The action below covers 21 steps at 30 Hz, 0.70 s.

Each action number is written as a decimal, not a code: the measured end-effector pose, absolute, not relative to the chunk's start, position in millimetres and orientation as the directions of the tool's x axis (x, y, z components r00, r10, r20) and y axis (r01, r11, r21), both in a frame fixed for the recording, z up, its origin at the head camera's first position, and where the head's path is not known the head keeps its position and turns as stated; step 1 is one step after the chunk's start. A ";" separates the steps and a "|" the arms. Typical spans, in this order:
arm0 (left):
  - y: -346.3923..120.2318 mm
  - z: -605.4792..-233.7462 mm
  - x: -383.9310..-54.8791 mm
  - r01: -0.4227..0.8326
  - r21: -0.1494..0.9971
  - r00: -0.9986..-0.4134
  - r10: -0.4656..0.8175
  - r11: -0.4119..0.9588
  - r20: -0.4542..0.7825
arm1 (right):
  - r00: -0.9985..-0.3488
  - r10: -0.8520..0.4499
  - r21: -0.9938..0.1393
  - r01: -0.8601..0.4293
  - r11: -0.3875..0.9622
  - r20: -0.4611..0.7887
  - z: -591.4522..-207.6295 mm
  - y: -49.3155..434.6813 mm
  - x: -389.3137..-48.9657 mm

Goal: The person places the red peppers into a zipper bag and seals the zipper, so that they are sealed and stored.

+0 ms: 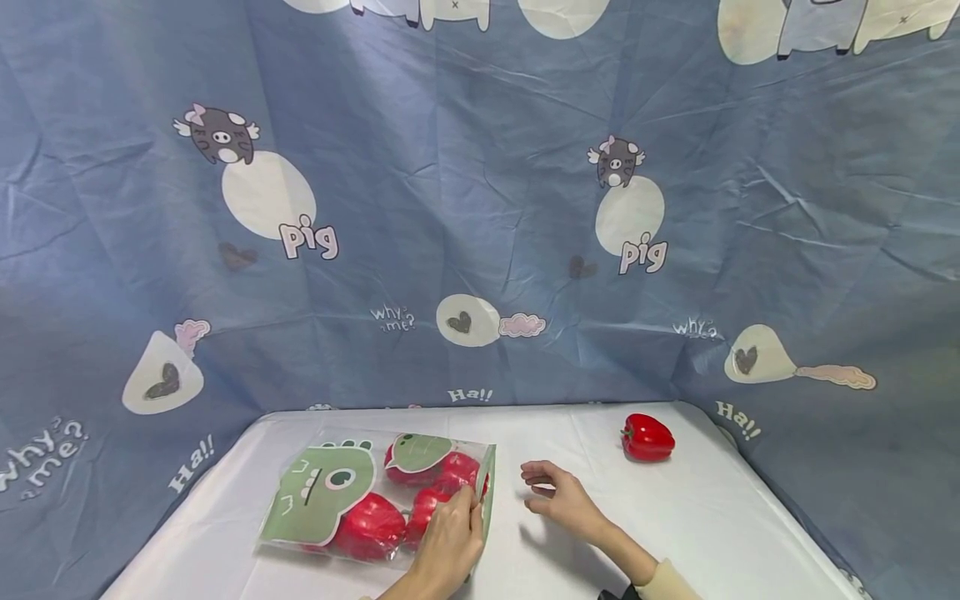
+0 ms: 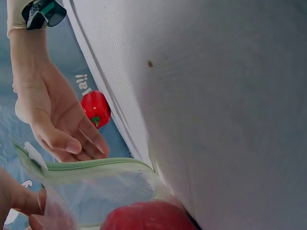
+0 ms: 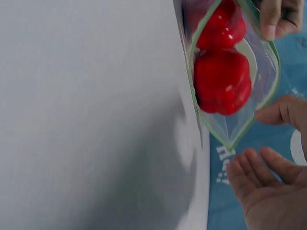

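Observation:
A clear zip bag [image 1: 390, 562] with a green dinosaur print lies on the table, with several red bell peppers [image 1: 371, 527] inside. My left hand [image 1: 450, 537] pinches the rim of its mouth, thumb on the outer side in the right wrist view. That mouth gapes toward the right, showing a bell pepper [image 3: 223, 81] just within. Beside the opening, my right hand [image 1: 566, 502] hovers with fingers relaxed and nothing in them. Another red bell pepper [image 1: 648, 438] with a green stem lies outside the bag, farther back on the right.
A white cloth [image 1: 720, 517] covers the table. Blue printed fabric [image 1: 480, 208] rises behind it and along both sides. A dark strap-like device [image 2: 44, 13] sits at the right wrist by a cream sleeve.

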<state>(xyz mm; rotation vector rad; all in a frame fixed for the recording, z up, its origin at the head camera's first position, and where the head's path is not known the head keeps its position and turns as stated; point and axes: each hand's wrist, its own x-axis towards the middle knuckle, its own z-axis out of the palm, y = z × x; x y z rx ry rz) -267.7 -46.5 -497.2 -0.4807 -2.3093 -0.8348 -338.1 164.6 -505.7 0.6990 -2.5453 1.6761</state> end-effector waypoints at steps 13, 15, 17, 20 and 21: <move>-46.7 -498.1 -268.6 0.530 0.438 -0.730 0.129 0.726 0.671 | -0.841 -0.454 -0.869 -0.432 0.239 0.293 -496.7 207.7 -337.9; -46.9 -498.4 -268.3 0.529 0.440 -0.733 0.130 0.725 0.668 | -0.832 -0.462 -0.864 -0.447 0.231 0.307 -494.7 215.4 -338.2; -46.9 -498.4 -268.0 0.529 0.441 -0.733 0.129 0.725 0.668 | -0.828 -0.461 -0.859 -0.458 0.229 0.318 -492.7 223.5 -339.1; -46.8 -497.8 -268.0 0.531 0.441 -0.732 0.129 0.724 0.669 | -0.830 -0.448 -0.856 -0.464 0.228 0.331 -489.2 235.7 -340.9; -46.8 -497.5 -268.1 0.533 0.443 -0.732 0.130 0.721 0.669 | -0.834 -0.437 -0.855 -0.464 0.230 0.336 -488.7 239.9 -341.9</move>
